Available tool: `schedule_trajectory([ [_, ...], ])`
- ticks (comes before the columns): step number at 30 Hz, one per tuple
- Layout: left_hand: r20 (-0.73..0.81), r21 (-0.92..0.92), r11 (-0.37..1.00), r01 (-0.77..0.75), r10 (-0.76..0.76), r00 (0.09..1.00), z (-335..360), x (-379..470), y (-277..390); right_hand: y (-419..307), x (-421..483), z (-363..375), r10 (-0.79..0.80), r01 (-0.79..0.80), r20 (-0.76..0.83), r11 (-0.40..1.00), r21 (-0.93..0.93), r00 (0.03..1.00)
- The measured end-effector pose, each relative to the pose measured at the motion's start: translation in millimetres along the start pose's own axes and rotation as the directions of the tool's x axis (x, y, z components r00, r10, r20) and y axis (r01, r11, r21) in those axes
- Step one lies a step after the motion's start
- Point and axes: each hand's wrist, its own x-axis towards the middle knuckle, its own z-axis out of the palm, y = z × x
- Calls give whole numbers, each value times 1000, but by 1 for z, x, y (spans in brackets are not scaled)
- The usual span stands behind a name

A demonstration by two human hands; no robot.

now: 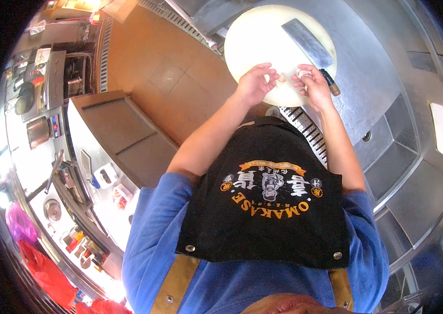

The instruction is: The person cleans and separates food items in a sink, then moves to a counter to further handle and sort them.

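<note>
A round, pale chopping board (252, 43) lies before me with both hands over its near edge. My right hand (315, 86) pinches a small white piece that looks like a garlic clove (303, 73) between thumb and fingers. My left hand (256, 84) is curled with its fingers apart. By its fingertips is another small, pinkish-beige piece like garlic or its skin (282, 77); whether the fingers touch it I cannot tell. A cleaver lies on the board's right side, its broad blade (308, 42) pointing away. Its dark handle (330, 83) passes beside my right hand and overhangs the rim.
The board rests on a stainless-steel counter (356, 66), with sink basins (378, 176) to the right. Below runs a slotted drain grate (303, 125). Left are a tiled floor (162, 66), a steel cabinet (127, 121) and a worktop holding a metal pot (37, 132) and red plastic bags (44, 274).
</note>
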Motion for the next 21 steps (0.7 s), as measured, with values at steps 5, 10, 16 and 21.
schedule_trajectory([
  [5, -45, 486, 848, -210, 264, 963, 4, 17, -11, 39, 22, -20, 11, -37, -89, 951, -306, 996],
  [10, 48, 847, 500, -179, 264, 963, -10, 12, -21, 60, 17, -29, -265, 111, -136, 741, -662, 955],
  [16, 414, 910, -102, -401, 200, 888, 10, 19, -38, 43, 14, -52, -99, 86, -208, 994, -72, 973],
  [21, 456, 850, -325, -414, 63, 888, 35, 30, -48, 9, 17, -76, -431, 108, -179, 562, -820, 884],
])
